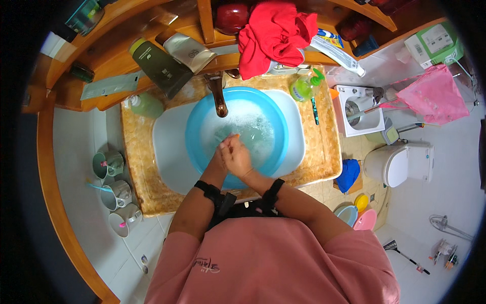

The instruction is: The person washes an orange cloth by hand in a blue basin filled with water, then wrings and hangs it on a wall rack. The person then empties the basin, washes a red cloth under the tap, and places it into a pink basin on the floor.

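Observation:
My left hand (221, 152) and my right hand (238, 156) are pressed together over the near side of a blue plastic basin (281, 125). The right hand covers most of the left, so its fingers are largely hidden. A small orange thing (236, 135) shows at the fingertips, too small to name. Soapy water (254, 125) with white foam fills the basin. A pale greenish patch, possibly cloth, lies in the water just beyond the hands. Whether either hand grips anything is unclear. The basin sits in a white sink (171, 152) under a bronze-coloured faucet (218, 97).
A green pump bottle (303, 88) and a dark toothbrush-like stick (315, 111) are on the countertop (322, 152) at right. Another pump bottle (146, 105) stands left. Overhead, a wooden shelf holds tubes (161, 68) and a red cloth (277, 38). Cups (109, 163) hang on the left wall.

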{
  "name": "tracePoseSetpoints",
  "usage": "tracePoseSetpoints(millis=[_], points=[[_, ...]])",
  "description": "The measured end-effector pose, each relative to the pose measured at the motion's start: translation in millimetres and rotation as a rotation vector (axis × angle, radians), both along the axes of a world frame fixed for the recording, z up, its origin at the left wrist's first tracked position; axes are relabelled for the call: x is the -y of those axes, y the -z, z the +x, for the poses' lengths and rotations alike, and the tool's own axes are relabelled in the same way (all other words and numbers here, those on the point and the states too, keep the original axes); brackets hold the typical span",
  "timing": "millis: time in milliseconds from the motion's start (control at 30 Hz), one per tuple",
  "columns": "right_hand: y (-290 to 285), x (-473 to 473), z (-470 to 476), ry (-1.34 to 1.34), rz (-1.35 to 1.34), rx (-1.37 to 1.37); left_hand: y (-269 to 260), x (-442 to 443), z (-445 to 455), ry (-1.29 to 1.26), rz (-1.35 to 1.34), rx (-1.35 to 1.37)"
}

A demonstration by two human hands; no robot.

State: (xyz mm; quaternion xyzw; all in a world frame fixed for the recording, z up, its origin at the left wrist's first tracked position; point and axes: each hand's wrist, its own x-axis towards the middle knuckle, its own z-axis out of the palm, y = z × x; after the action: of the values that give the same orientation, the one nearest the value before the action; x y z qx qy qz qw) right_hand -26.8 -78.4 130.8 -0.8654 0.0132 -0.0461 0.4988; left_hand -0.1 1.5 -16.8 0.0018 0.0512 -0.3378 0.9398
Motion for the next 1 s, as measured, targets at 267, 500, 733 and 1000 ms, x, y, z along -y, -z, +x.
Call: tracePoseSetpoints(millis=[267,500,733,1000], points=[[88.0,70.4,46.5,0.226,-0.297,-0.437,-52.1,30.9,-6.3,0.133,0.905,-0.485],[101.0,83.8,17.2,-0.299,-0.754,-0.171,-49.8,6.7,-7.1,0.288,1.905,0.394],[46.9,93.6,44.7,-0.383,-0.726,-0.664,-58.2,-12.6,4.1,0.473,2.282,0.546],[-4.7,106.7,64.7,-0.492,-0.964,-0.686,-63.9,-31.2,23.3,0.219,1.973,0.310]])
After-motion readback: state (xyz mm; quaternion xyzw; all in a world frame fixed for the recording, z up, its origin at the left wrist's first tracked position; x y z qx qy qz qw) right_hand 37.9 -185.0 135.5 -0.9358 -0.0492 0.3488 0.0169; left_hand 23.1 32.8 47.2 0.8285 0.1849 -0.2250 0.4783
